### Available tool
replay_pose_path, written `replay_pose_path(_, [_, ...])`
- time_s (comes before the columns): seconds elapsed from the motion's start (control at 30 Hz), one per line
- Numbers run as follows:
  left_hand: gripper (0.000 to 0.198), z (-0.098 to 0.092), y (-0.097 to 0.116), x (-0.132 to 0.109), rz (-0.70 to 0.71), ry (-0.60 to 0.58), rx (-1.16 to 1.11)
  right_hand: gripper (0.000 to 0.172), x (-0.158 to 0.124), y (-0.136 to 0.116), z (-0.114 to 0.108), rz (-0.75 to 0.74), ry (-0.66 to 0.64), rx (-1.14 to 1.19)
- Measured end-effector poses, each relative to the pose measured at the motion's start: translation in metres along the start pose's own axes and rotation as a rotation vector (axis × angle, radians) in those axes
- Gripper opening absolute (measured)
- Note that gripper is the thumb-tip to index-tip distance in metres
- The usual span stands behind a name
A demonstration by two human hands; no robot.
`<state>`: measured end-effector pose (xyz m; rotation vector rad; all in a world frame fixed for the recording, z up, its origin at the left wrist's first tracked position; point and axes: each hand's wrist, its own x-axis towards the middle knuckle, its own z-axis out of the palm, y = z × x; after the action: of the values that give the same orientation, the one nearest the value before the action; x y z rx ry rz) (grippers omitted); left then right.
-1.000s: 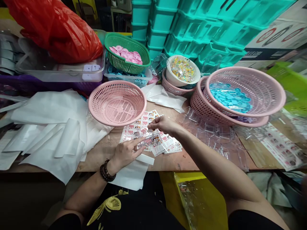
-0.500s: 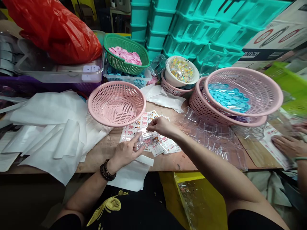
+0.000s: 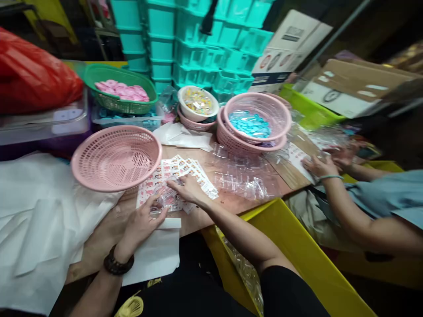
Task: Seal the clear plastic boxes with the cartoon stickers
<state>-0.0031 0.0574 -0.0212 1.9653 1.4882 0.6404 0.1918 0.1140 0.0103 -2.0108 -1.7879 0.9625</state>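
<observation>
My left hand (image 3: 140,223) grips a small clear plastic case (image 3: 168,198) between thumb and fingers, low over the sticker sheets. Curled at the far side of the case, my right hand (image 3: 189,188) has its fingertips against or just above it. Whatever the right fingertips may pinch is too small and blurred to make out. Beneath both hands, printed sticker sheets (image 3: 202,178) lie fanned out on the table. White backing paper (image 3: 155,251) hangs over the table edge below my left hand.
A pink basket (image 3: 115,160) stands left of the sheets, with white paper (image 3: 36,229) beyond. Clear plastic cases (image 3: 244,178) lie to the right, before stacked pink baskets (image 3: 280,125) with blue pieces. Another person's hand (image 3: 320,167) works at far right. A yellow bin (image 3: 297,246) sits below.
The view has swung right, showing more of the other person. My right hand has come down from above the clear case to its surface; my left hand still grips the case.
</observation>
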Motion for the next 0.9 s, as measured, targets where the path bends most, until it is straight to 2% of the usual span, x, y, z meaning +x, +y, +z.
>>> replay_pose_path(0.07, [0.051, -0.001, 0.000, -0.003, 0.020, -0.017, -0.008, 0.054, -0.003, -0.001, 0.014, 0.048, 0.075, 0.193])
replay_pose_path(0.13, [0.055, -0.005, 0.005, -0.008, 0.043, -0.028, -0.025, 0.057, -0.014, 0.004, 0.010, 0.059, 0.131, 0.446])
replay_pose_path(0.2, [0.058, -0.011, 0.012, -0.015, 0.030, 0.027, -0.042, 0.062, -0.040, 0.023, -0.015, 0.023, 0.174, 0.690])
replay_pose_path(0.3, [0.063, -0.021, 0.016, -0.020, 0.009, 0.086, -0.151, 0.063, -0.107, 0.089, -0.074, 0.033, 0.228, 0.904])
replay_pose_path(0.37, [0.066, -0.024, 0.014, -0.018, 0.042, -0.016, -0.308, 0.064, -0.157, 0.146, -0.100, 0.197, 0.271, 0.852])
replay_pose_path(0.4, [0.068, -0.023, 0.013, -0.015, 0.064, -0.101, -0.389, 0.060, -0.179, 0.173, -0.104, 0.324, 0.282, 0.766])
replay_pose_path(0.47, [0.072, -0.020, 0.014, -0.009, 0.101, -0.290, -0.503, 0.046, -0.211, 0.215, -0.088, 0.668, 0.237, 0.484])
replay_pose_path(0.53, [0.075, -0.014, 0.019, -0.003, 0.124, -0.453, -0.538, 0.040, -0.225, 0.238, -0.051, 0.816, 0.190, 0.353])
replay_pose_path(0.63, [0.077, -0.006, 0.032, 0.003, 0.104, -0.553, -0.481, 0.045, -0.222, 0.246, 0.002, 0.855, 0.149, 0.255])
replay_pose_path(0.7, [0.076, -0.002, 0.041, 0.005, 0.067, -0.544, -0.439, 0.045, -0.216, 0.242, 0.013, 0.830, 0.144, 0.181])
replay_pose_path(0.77, [0.075, 0.000, 0.049, 0.008, 0.033, -0.523, -0.413, 0.033, -0.210, 0.233, 0.001, 0.776, 0.169, 0.097])
replay_pose_path(0.83, [0.073, 0.001, 0.058, 0.010, 0.025, -0.516, -0.394, 0.014, -0.203, 0.213, -0.025, 0.679, 0.232, 0.028])
replay_pose_path(0.9, [0.072, 0.002, 0.067, 0.011, 0.047, -0.528, -0.397, 0.025, -0.193, 0.178, -0.050, 0.436, 0.328, -0.002])
